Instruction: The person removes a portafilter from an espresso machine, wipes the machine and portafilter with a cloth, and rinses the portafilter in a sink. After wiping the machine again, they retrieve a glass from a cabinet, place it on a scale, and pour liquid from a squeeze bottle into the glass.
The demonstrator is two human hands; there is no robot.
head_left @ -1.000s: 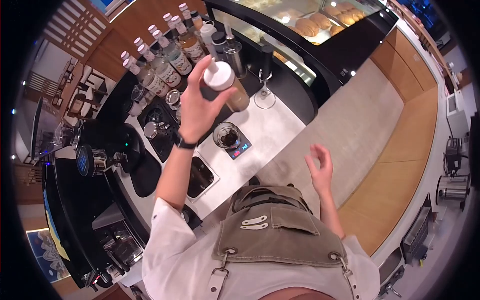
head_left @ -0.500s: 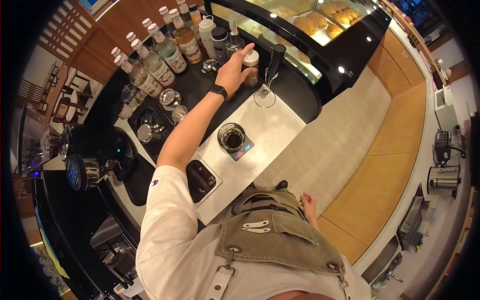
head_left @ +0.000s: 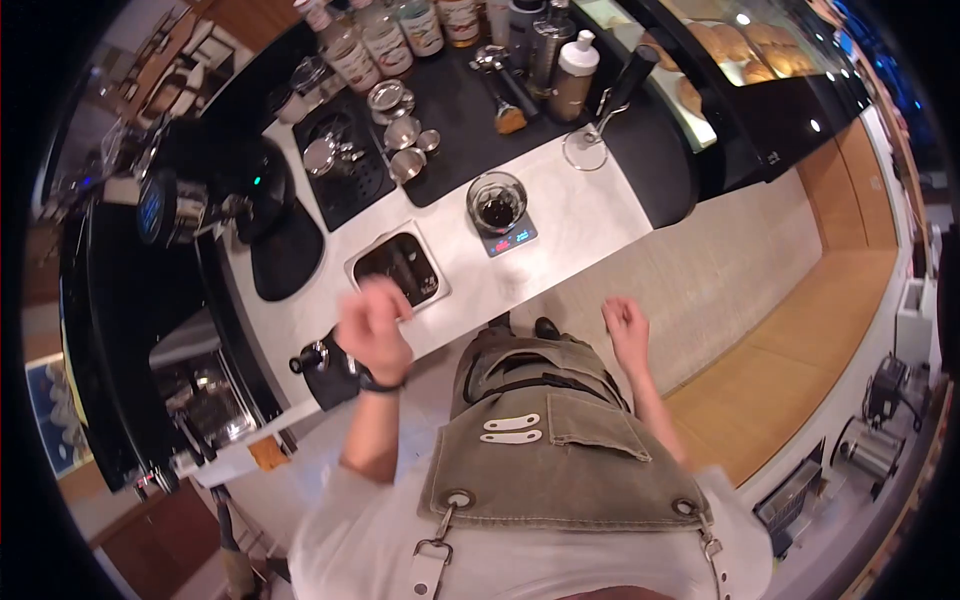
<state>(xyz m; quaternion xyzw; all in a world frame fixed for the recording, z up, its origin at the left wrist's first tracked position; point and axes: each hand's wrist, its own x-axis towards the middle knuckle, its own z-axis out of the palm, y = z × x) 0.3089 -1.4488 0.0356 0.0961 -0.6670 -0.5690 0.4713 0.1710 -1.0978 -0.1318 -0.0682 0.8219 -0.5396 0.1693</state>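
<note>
On the scale (head_left: 507,238), glass (head_left: 497,201) of dark liquid, both hands (head_left: 375,331) (head_left: 627,331) empty, fingers seemingly loosely curled

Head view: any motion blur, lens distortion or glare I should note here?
Head view: left hand smeared by motion blur, right hand slightly soft; strong fisheye bends the counter, with black corners; spot glare on the display case; glass on the scale stays sharp.

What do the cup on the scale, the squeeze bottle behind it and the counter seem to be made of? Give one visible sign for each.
Cup: probably clear glass; its dark contents show through the wall.
Squeeze bottle: likely translucent plastic with a white cap; brown liquid shows through.
Counter: pale, matte, stone-like slab, faintly mottled; the exact material is unclear.
</note>
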